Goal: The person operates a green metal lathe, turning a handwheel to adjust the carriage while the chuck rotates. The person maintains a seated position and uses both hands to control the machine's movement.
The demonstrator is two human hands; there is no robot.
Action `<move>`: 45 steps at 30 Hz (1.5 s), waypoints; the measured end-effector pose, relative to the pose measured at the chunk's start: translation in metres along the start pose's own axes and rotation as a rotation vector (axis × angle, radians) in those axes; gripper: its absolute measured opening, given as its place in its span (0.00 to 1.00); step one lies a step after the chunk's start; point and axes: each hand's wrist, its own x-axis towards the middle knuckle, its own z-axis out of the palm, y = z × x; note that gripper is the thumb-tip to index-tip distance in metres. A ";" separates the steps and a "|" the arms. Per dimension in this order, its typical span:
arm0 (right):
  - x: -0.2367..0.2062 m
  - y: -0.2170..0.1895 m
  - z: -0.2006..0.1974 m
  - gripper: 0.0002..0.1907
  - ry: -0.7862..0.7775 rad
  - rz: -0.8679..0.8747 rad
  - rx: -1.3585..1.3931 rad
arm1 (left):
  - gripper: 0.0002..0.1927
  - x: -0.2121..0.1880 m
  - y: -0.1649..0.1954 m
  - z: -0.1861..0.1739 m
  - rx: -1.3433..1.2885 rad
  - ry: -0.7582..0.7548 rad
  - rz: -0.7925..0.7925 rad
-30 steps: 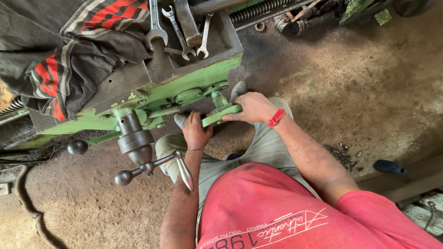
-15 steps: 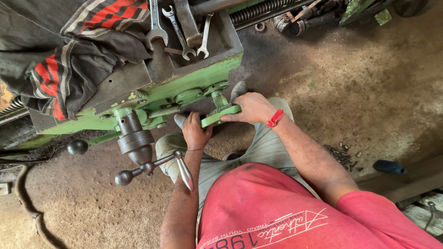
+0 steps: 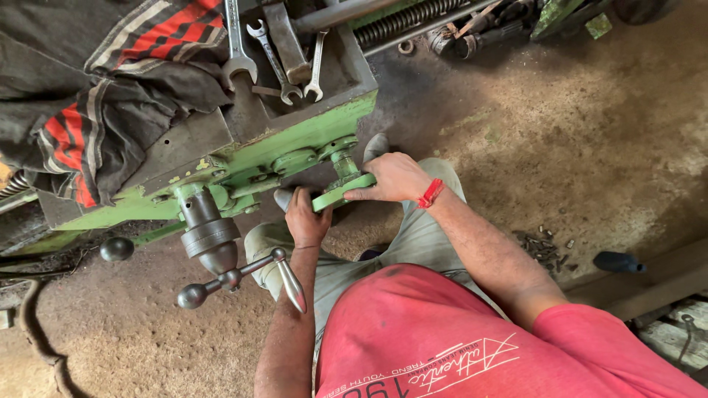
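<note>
Green lever on the machine apron: both hands gripping, nothing removed

Green lever (image 3: 341,193) is sitting at the lower front edge of the green machine body (image 3: 295,144), just below a short green post (image 3: 344,161) that it appears to hang from. Right hand (image 3: 394,177) is wrapping its fingers over the lever's outer end, thumb pressing along the top. Left hand (image 3: 306,220) is clenching around the lever's near end from below; what sits under the palm is hidden, so I cannot tell whether it is also pinching a nut or pin.

Judging progress: the lever is seated on the machine and looks square to it, not hanging loose, so the job seems to be at the gripping or working stage. No fastener is lying free beside the hands, and neither hand is carrying a tool.

Moving outward: a dark handwheel hub (image 3: 209,234) with ball-ended crank handles (image 3: 193,295) is projecting to the left of the left hand, well apart from it. Above, several open-ended spanners (image 3: 237,51) are lying untouched in a grey tray (image 3: 352,66) on top of the machine. A dark cloth with red stripes (image 3: 96,96) is draping over the left part. Small metal bits (image 3: 542,247) are scattering the dirt floor (image 3: 553,133) to the right.
</note>
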 end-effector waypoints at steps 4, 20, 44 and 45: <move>0.001 -0.001 0.000 0.44 -0.007 0.001 -0.011 | 0.14 0.001 0.002 -0.001 -0.017 0.002 0.002; -0.001 -0.006 0.000 0.43 0.039 0.008 0.000 | 0.12 0.000 0.001 -0.002 -0.060 0.010 -0.012; 0.001 -0.009 0.005 0.42 0.064 -0.017 -0.025 | 0.13 -0.002 -0.004 0.000 -0.029 0.020 -0.019; 0.001 -0.010 0.005 0.43 0.066 -0.017 -0.027 | 0.12 -0.002 -0.003 0.000 -0.038 0.026 -0.014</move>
